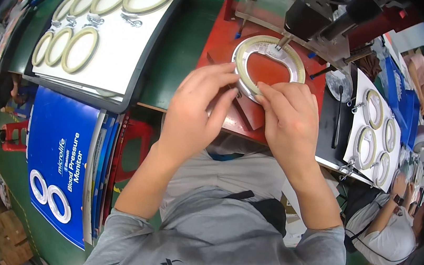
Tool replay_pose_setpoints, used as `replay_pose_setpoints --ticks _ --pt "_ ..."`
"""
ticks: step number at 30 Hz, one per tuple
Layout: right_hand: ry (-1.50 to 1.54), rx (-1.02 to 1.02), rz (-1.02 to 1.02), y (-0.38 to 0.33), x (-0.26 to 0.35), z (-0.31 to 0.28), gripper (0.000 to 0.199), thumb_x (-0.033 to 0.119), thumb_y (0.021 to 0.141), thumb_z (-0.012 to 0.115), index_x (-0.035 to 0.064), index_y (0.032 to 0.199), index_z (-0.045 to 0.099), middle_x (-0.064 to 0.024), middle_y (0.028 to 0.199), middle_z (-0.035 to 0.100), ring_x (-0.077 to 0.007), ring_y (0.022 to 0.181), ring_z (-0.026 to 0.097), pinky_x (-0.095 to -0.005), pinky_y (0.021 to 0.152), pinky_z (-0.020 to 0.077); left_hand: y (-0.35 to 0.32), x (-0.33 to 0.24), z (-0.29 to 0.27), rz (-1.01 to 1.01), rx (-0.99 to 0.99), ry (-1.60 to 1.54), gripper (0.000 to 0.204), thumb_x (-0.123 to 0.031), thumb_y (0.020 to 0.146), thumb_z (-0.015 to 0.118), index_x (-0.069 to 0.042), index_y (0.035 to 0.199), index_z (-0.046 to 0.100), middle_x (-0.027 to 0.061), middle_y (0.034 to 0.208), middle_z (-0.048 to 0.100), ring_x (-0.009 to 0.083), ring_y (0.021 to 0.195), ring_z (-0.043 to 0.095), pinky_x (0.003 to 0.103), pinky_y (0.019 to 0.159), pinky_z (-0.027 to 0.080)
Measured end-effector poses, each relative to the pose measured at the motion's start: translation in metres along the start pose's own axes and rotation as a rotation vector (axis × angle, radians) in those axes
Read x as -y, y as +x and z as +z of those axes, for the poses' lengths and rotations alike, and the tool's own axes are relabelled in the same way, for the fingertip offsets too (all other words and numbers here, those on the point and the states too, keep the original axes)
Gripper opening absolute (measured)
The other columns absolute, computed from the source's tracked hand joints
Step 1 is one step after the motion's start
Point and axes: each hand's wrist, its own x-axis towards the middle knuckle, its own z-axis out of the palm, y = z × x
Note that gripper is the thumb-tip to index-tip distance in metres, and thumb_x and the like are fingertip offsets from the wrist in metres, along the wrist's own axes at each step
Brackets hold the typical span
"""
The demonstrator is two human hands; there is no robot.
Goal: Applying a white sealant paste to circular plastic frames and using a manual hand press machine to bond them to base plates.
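Note:
A ring-shaped part (296, 64), cream on its outer band with a silvery inner face, lies on the red base plate (222, 38) of a bench press. The fingertips and thumb of my left hand (193, 111) are closed at its left, near edge. At the near edge, my right hand (293, 122) pinches the rim between thumb and fingers. The press head (309, 16), a black block with a small metal tip, stands over the ring's far side. My fingers cover part of the near rim.
On the left, a black tray (142, 79) with white sheets (113, 54) holds several cream rings and coiled wires. To the right, another white sheet (356, 131) carries more rings, beside a dark stick-like tool (337, 119). Blue bins (398, 84) and a co-worker (385, 228) are further right.

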Motion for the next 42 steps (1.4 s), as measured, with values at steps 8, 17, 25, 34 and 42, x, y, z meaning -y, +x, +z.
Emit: replay_pose_setpoints --ticks 8,17,25,34,42 --pt "-0.004 0.083 0.063 0.000 0.003 -0.006 0.021 0.005 0.084 0.079 0.0047 0.105 0.078 -0.0061 0.095 0.068 -0.0264 0.091 0.064 -0.0390 0.078 0.0476 0.032 -0.003 0.015 -0.175 -0.078 0.039 0.017 -0.005 0.092 0.077 0.003 0.106 0.073 0.0135 0.101 0.071 0.0213 0.091 0.070 0.033 0.082 0.058" --pt "-0.014 0.106 0.013 -0.002 -0.002 -0.005 0.025 0.007 0.084 0.079 0.0061 0.109 0.078 -0.0051 0.098 0.068 -0.0260 0.092 0.063 -0.0388 0.078 0.0468 0.035 0.014 0.036 -0.237 -0.116 -0.109 0.018 -0.006 0.089 0.073 -0.005 0.105 0.079 0.0163 0.116 0.077 0.0312 0.103 0.072 0.038 0.090 0.058" --pt "-0.073 -0.107 0.044 0.002 -0.032 0.007 0.044 0.017 0.091 0.080 0.0003 0.129 0.069 -0.0149 0.126 0.069 -0.0350 0.115 0.064 -0.0458 0.097 0.0488 0.039 0.027 0.039 -0.089 -0.154 -0.106 0.012 -0.004 0.087 0.073 -0.007 0.097 0.079 0.0134 0.108 0.079 0.0279 0.089 0.074 0.037 0.082 0.058" --pt "-0.164 0.171 0.156 0.015 -0.036 0.017 0.059 0.036 0.108 0.061 -0.0103 0.144 0.054 -0.0293 0.156 0.050 -0.0423 0.147 0.046 -0.0446 0.120 0.0390 0.048 0.020 0.026 -0.001 -0.092 0.042 0.011 -0.004 0.087 0.074 -0.005 0.097 0.078 0.0124 0.100 0.078 0.0259 0.077 0.074 0.033 0.069 0.060" --pt "-0.091 0.123 0.174 0.017 -0.039 0.022 0.069 0.040 0.103 0.063 -0.0173 0.138 0.051 -0.0367 0.143 0.054 -0.0501 0.138 0.049 -0.0508 0.119 0.0385 0.043 0.020 0.035 -0.054 -0.093 0.059 0.016 -0.002 0.086 0.074 -0.004 0.101 0.078 0.0134 0.103 0.079 0.0323 0.096 0.074 0.040 0.086 0.058"
